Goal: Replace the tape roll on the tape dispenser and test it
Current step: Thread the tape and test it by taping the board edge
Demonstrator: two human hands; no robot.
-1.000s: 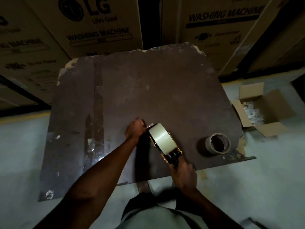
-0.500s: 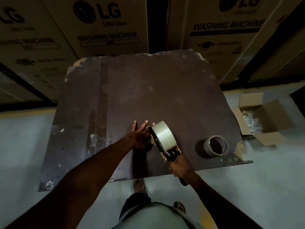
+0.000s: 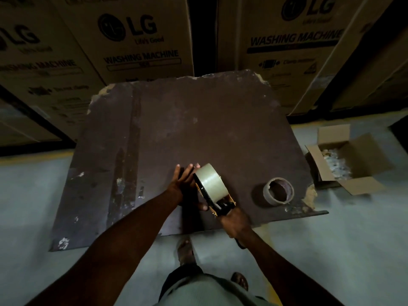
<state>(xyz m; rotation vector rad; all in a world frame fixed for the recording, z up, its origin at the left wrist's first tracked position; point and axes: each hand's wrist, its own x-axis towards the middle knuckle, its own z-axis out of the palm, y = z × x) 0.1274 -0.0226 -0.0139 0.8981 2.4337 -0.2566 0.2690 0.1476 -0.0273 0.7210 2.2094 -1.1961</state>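
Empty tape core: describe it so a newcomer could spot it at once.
Start at the dark board on the floor. Near its right front corner lies the empty core, right of the dispenser. It is a hollow ring, unlike the full roll on the dispenser.

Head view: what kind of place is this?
Likely a warehouse or appliance stockroom. Tall cartons printed "LG Washing Machine" are stacked behind a worn board used as a worktable on a bare concrete floor, and a small open box of packing material sits beside it.
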